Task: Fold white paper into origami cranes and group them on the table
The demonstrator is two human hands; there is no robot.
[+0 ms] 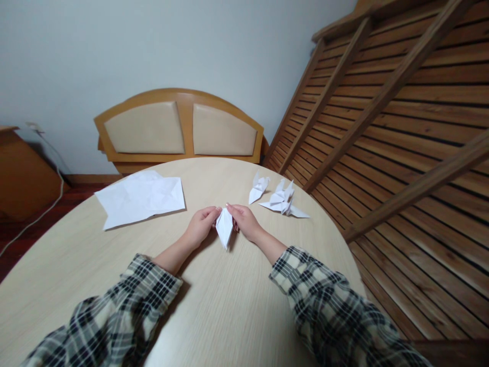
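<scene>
Between my two hands is a piece of folded white paper (224, 228), narrow and diamond-shaped, with its lower point directed toward me. My left hand (204, 223) pinches its upper left edge between thumb and fingers. On the other side my right hand (244, 221) grips the upper right edge, its thumb near the top. The fingers behind the paper are mostly hidden. To the right of my hands, finished-looking paper cranes (283, 198) lie close together, and another paper crane (259, 187) sits just left of them.
White paper sheets (143, 198) with creases lie on the left of the round wooden table (214, 316). Behind the table stands a padded headboard (179, 127) against the wall. A slatted wooden frame (401, 127) leans along the right side. A pale cable (49, 201) runs down at far left.
</scene>
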